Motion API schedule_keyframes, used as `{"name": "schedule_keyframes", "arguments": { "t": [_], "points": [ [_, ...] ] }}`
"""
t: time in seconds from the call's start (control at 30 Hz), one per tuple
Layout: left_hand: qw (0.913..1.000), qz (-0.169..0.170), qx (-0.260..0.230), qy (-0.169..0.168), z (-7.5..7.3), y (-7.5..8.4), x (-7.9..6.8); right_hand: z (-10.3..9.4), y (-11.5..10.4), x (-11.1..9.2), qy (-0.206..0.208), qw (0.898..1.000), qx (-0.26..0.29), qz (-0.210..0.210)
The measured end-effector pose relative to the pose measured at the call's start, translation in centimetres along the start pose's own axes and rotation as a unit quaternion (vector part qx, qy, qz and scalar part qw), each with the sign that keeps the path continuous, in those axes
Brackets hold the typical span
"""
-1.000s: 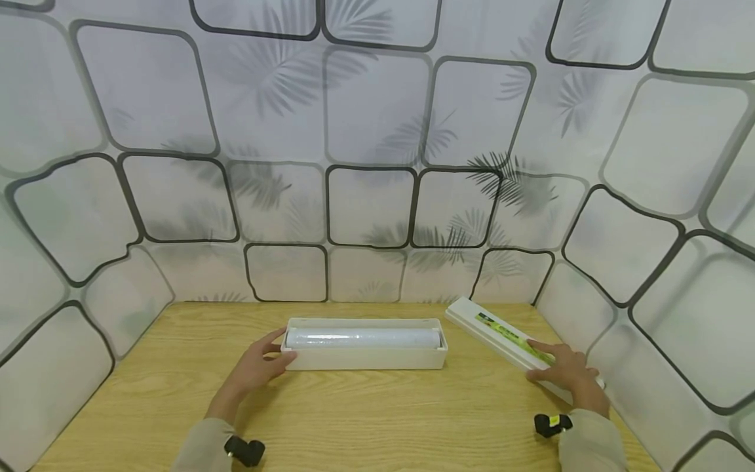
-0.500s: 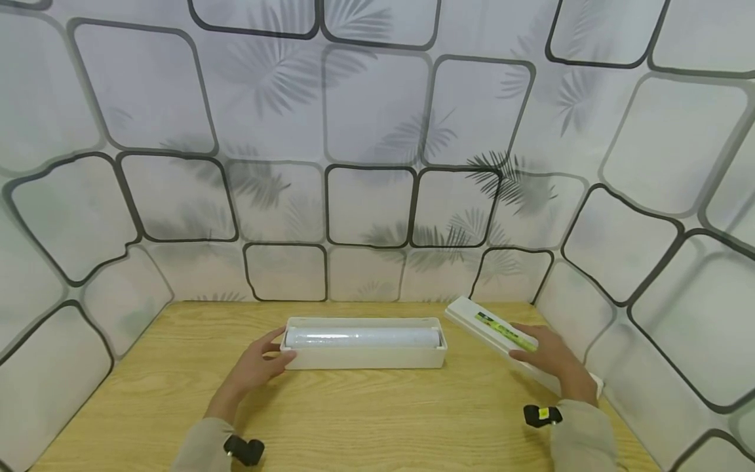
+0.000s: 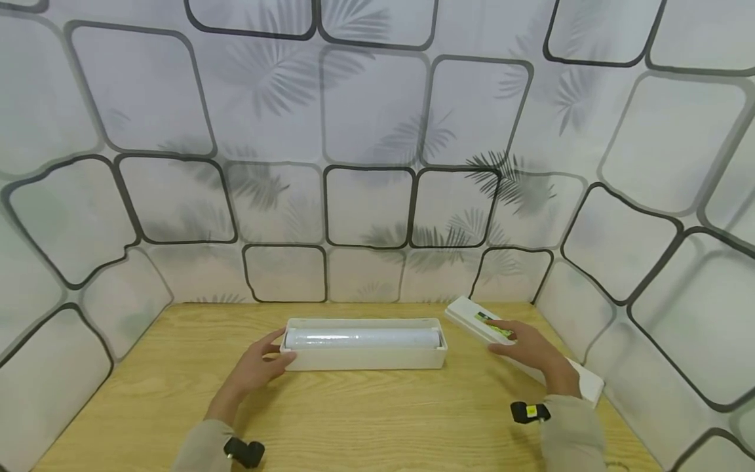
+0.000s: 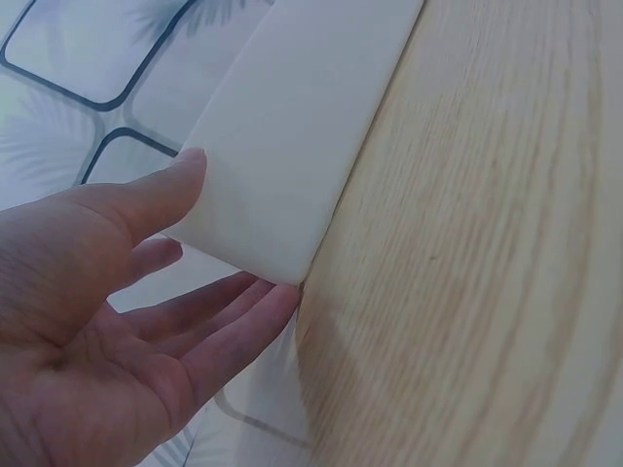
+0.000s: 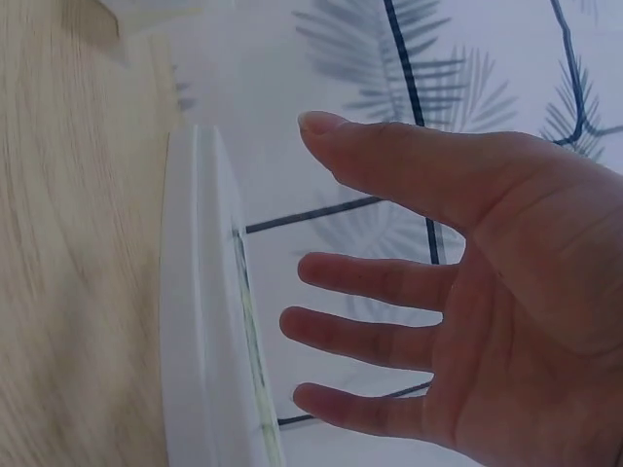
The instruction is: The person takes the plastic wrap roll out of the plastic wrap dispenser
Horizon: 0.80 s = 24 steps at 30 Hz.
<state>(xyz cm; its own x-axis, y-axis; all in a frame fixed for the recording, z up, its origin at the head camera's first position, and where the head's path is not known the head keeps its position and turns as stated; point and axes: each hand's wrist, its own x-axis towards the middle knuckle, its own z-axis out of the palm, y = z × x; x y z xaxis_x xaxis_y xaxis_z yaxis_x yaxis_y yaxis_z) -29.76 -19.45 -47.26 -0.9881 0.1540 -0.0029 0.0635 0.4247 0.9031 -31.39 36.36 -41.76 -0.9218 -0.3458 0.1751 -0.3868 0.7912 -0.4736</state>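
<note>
A long white box (image 3: 366,359) stands lengthwise on the wooden table, its open top showing a shiny roll of clear film (image 3: 362,337). My left hand (image 3: 253,368) holds the box's left end. In the left wrist view, the thumb (image 4: 180,190) lies on one wall of the box (image 4: 302,117) and the other fingers reach round its end. To the right, a white lid (image 3: 467,313) with a green label lies slanted. My right hand (image 3: 531,347) hovers over it with spread fingers; the right wrist view shows a gap between the fingertips and the lid (image 5: 190,321).
The wooden table (image 3: 354,419) meets patterned fabric walls (image 3: 371,210) at the back and on both sides. The lid's near end lies close to the right wall. A black wrist camera (image 3: 244,452) sits on the left cuff, and another (image 3: 529,412) on the right.
My right hand has slid leftward and away from me along the lid, toward its far end, covering more of the label. The left hand, box and lid have stayed in place.
</note>
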Motion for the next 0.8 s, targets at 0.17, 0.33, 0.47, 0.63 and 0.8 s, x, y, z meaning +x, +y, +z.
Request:
{"name": "schedule_keyframes", "arguments": {
  "t": [0.17, 0.33, 0.47, 0.63, 0.8],
  "points": [
    [1.0000, 0.000, -0.005, 0.002, 0.0, -0.1, 0.0, 0.3, -1.2, 0.9, -0.013, 1.000, 0.008, -0.006],
    [1.0000, -0.001, -0.009, 0.000, 0.1, -0.1, 0.0, 1.3, -2.9, 2.3, -0.039, 0.999, 0.026, -0.021],
    [1.0000, -0.003, -0.008, 0.002, 0.1, 0.0, 0.0, 2.2, -4.7, 3.6, -0.053, 0.997, 0.017, -0.060],
    [1.0000, -0.001, -0.005, 0.004, 0.2, 0.0, -0.1, 2.8, -7.0, 5.4, -0.067, 0.994, 0.010, -0.087],
    [1.0000, 0.002, -0.002, 0.004, 0.1, 0.1, -0.2, 3.1, -8.9, 7.3, -0.096, 0.992, -0.007, -0.075]
  ]
}}
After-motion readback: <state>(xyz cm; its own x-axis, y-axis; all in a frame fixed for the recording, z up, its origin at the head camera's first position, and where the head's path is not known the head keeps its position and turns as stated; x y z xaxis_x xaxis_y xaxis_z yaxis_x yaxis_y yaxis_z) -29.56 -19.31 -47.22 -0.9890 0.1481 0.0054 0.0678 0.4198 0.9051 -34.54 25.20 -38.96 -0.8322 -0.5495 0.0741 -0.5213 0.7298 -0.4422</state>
